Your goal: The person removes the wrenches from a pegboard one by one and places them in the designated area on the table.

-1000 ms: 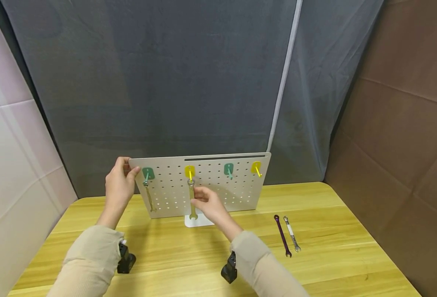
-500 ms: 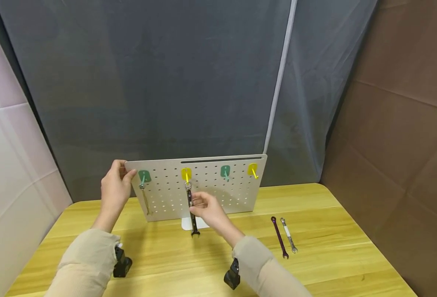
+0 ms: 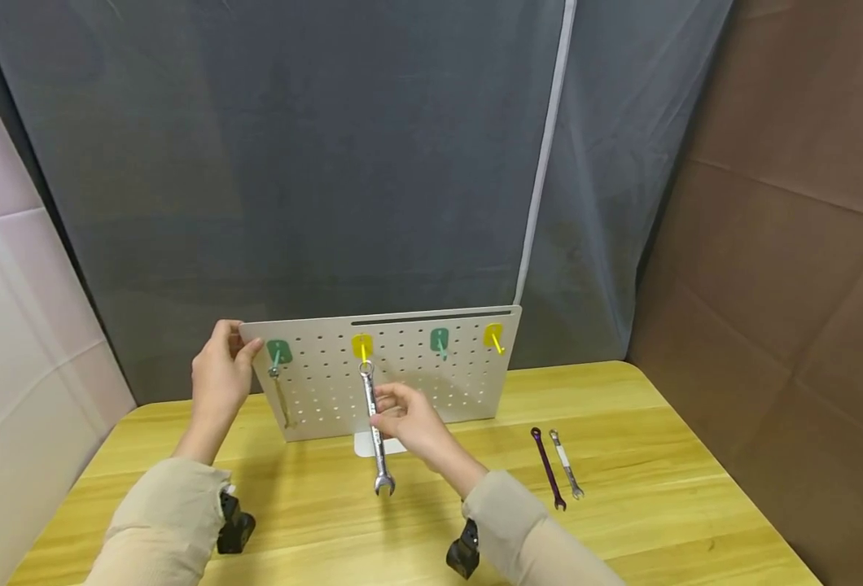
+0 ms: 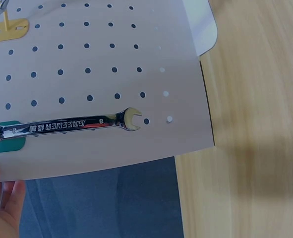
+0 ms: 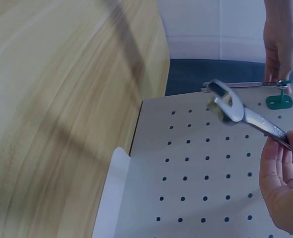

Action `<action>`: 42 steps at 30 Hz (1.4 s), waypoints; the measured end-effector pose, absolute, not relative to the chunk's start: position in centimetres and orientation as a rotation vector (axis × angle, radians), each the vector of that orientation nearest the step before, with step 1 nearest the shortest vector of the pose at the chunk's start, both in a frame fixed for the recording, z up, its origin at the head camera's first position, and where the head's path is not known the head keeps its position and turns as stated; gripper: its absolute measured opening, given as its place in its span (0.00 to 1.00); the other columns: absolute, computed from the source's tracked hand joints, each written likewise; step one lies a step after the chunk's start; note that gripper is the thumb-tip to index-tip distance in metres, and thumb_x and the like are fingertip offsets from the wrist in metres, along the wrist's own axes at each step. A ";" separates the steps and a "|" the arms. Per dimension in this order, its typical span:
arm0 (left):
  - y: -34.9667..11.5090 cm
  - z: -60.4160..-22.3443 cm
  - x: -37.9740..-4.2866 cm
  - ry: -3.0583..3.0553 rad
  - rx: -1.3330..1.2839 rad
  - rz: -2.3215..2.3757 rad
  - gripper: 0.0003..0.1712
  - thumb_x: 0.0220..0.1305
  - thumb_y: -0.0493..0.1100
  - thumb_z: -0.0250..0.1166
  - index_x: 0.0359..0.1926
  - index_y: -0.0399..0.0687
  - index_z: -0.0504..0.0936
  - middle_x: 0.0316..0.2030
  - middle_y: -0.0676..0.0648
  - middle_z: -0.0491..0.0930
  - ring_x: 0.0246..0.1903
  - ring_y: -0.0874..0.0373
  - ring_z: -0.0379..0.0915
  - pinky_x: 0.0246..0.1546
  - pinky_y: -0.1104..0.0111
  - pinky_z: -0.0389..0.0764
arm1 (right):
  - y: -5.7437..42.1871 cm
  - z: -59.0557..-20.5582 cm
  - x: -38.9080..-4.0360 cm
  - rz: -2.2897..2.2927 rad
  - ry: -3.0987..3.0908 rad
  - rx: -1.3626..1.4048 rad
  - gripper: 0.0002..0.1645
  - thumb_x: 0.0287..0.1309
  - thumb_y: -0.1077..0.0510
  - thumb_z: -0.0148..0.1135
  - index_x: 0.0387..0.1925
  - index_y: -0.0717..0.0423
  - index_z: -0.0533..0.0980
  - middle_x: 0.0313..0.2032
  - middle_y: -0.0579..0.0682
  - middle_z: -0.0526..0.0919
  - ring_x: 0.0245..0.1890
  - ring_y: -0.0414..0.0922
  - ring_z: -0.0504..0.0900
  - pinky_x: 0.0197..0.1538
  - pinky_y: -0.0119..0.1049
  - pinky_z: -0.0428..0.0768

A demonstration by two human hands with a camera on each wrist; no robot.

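My left hand [image 3: 219, 378] grips the left edge of a white pegboard [image 3: 325, 403] near its upper corner. In my right hand [image 3: 413, 423] a silver combination wrench [image 3: 378, 452] is pinched by the shank between thumb and fingers. Its ring end is at the tip of a yellow hook [image 3: 362, 345]; whether the ring is around the hook I cannot tell. The open end tilts out from the board toward me. A second silver wrench [image 4: 77, 125] hangs by its ring on the left green hook [image 3: 279, 352], close to my left hand.
Another green hook [image 3: 440, 342] and yellow hook [image 3: 493, 337], to the right, hold nothing. A purple wrench [image 3: 549, 470] and a small silver wrench with a white band [image 3: 567, 465] lie on the wooden table [image 3: 659, 488]. A dark curtain [image 3: 373, 163] stands behind the board.
The held wrench's lower end has swung away from the board toward me, while its ring end stays at the yellow hook. My left hand keeps its grip. The head view has shifted slightly.
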State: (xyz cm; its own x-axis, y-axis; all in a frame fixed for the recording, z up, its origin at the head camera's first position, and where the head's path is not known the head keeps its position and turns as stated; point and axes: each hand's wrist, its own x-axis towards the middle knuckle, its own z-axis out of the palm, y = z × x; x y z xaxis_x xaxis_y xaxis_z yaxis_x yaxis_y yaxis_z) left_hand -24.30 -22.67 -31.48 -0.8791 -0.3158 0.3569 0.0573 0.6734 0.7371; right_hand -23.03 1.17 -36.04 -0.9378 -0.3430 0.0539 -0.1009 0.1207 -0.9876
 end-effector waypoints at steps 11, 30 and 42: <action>-22.9 -31.6 -24.2 -2.431 0.199 -1.091 0.19 0.72 0.38 0.51 0.58 0.32 0.64 0.53 0.27 0.73 0.51 0.34 0.70 0.51 0.44 0.73 | 1.3 -35.2 -22.2 -2.024 2.053 -0.299 0.27 0.55 0.71 0.62 0.58 0.64 0.71 0.44 0.62 0.81 0.34 0.42 0.83 0.44 0.39 0.84; -22.8 -31.7 -24.4 -2.430 0.187 -1.104 0.19 0.72 0.38 0.51 0.59 0.32 0.64 0.53 0.27 0.72 0.51 0.34 0.70 0.53 0.43 0.73 | 1.7 -34.1 -22.2 -2.047 1.982 -0.254 0.27 0.54 0.72 0.61 0.58 0.65 0.71 0.44 0.62 0.82 0.30 0.37 0.81 0.45 0.41 0.84; -22.6 -31.7 -24.4 -2.429 0.191 -1.093 0.19 0.71 0.38 0.51 0.59 0.32 0.64 0.53 0.27 0.72 0.50 0.34 0.70 0.51 0.44 0.73 | 2.8 -34.7 -22.6 -2.040 2.034 -0.336 0.24 0.55 0.69 0.61 0.55 0.69 0.72 0.43 0.58 0.81 0.32 0.36 0.80 0.49 0.39 0.83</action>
